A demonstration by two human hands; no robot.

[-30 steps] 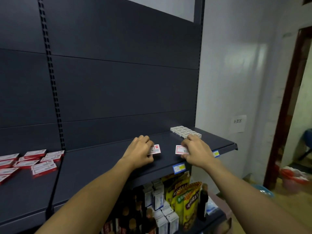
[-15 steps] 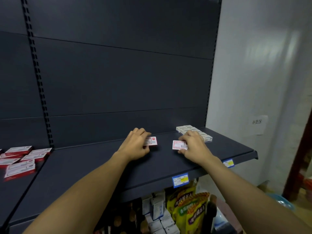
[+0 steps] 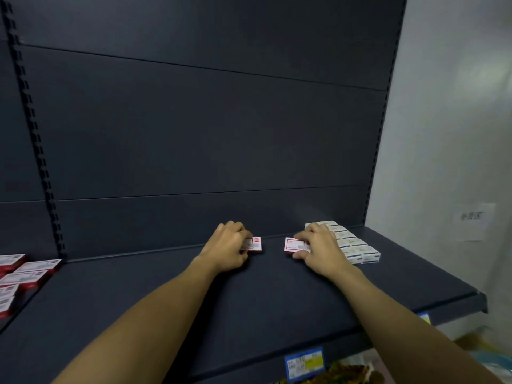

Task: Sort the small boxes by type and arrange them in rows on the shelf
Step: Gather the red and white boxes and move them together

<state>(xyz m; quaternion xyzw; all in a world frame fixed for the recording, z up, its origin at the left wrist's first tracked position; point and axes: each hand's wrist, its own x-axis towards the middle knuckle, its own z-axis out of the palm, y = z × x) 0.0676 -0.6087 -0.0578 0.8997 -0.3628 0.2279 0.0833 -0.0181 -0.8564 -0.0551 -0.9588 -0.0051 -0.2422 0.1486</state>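
Both bare arms stretched out over the dark grey metal shelf (image 3: 277,295), hands side by side near the back panel. Left hand (image 3: 227,249) curled round a small flat red-and-white cardboard box (image 3: 255,244), fingers (image 3: 240,231) bent over its left half and top edge, thumb tucked under the near edge, so only the right end of the box pokes out past the knuckles. Box flat on the shelf, or very near it, hard to tell which. Right hand (image 3: 318,249) grasping a second small red-and-white box (image 3: 294,244) the same way but mirrored: fingertips hooked over the far edge, thumb pressing the near edge, left half of the box sticking out toward the other one. Two held boxes close together, not touching, a strip of bare shelf between them. Just right of the right hand, partly hidden behind it, a neat double row of small white boxes with blue print (image 3: 357,246) running from the back panel toward the shelf front. Way off on the left, on the neighbouring shelf section, a loose pile of more red-and-white boxes (image 3: 26,274). Blue-and-yellow price tag (image 3: 304,361) clipped to the front lip below.
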